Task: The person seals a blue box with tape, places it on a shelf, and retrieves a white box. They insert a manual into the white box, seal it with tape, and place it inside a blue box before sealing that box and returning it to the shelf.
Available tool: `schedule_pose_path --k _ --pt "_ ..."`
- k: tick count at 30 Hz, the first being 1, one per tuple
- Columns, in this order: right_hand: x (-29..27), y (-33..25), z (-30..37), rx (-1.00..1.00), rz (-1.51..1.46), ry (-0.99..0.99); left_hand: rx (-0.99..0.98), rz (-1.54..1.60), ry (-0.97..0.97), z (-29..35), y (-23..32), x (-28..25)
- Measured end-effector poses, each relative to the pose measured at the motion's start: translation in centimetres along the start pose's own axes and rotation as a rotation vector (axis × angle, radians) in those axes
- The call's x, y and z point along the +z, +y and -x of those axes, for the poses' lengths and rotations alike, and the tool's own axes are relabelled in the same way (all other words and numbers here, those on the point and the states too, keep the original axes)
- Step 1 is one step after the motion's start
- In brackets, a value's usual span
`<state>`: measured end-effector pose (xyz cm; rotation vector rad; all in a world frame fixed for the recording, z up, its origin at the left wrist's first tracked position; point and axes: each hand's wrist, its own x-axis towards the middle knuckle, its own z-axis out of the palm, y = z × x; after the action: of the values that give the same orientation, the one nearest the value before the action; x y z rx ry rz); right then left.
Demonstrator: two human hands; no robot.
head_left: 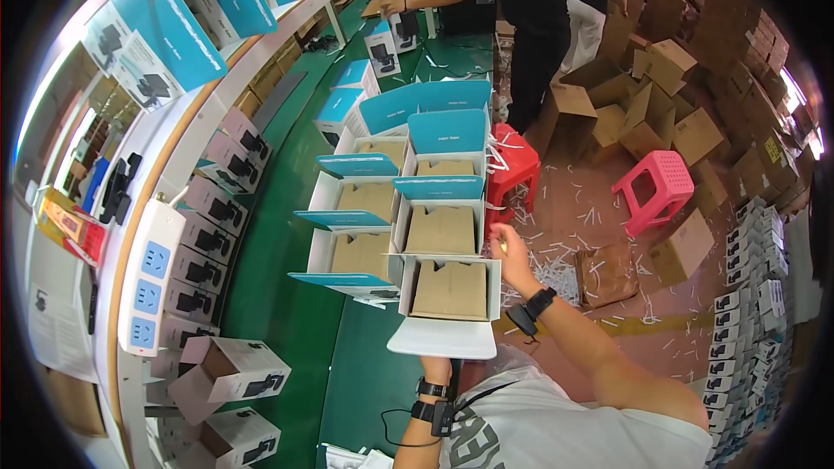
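Nearest me, an open white box (493,291) holds a folded brown cardboard insert (449,290), its white lid flap (443,340) folded out toward me. My left hand (436,369) reaches up to the flap's underside, which hides its fingers. Beside the far right corner of this box is my right hand (511,254), fingers curled in; a small pale yellowish bit shows at them, too small to name. Beyond and to the left stand several more white boxes with teal lids (447,132), open, each with a brown insert inside.
Closed printed boxes (343,108) stand farther along the green table (358,343). Left is a shelf with a white power strip (149,282) and open boxes. Right are a red stool (514,165), a pink stool (653,191), cartons and paper strips. Two people (530,17) stand beyond.
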<state>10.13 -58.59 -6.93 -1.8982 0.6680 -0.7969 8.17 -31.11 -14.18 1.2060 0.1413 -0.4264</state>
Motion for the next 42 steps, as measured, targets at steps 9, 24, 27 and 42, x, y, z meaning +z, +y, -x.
schedule_pose_path --k 9,24,27,42 --pt "0.2 -2.1 10.9 -0.022 -0.035 -0.132 0.043 0.023 0.049 -4.7 4.7 6.1" --pt "1.7 -1.4 5.8 0.077 0.070 -0.171 0.317 -0.473 0.114 -12.0 9.5 0.2" --pt "1.5 -0.9 4.9 0.013 0.079 -0.143 0.242 -0.473 0.072 -13.4 9.7 2.2" --pt "-6.8 9.6 13.4 0.416 0.115 -0.660 0.942 -1.406 0.789 -6.9 30.1 -10.9"
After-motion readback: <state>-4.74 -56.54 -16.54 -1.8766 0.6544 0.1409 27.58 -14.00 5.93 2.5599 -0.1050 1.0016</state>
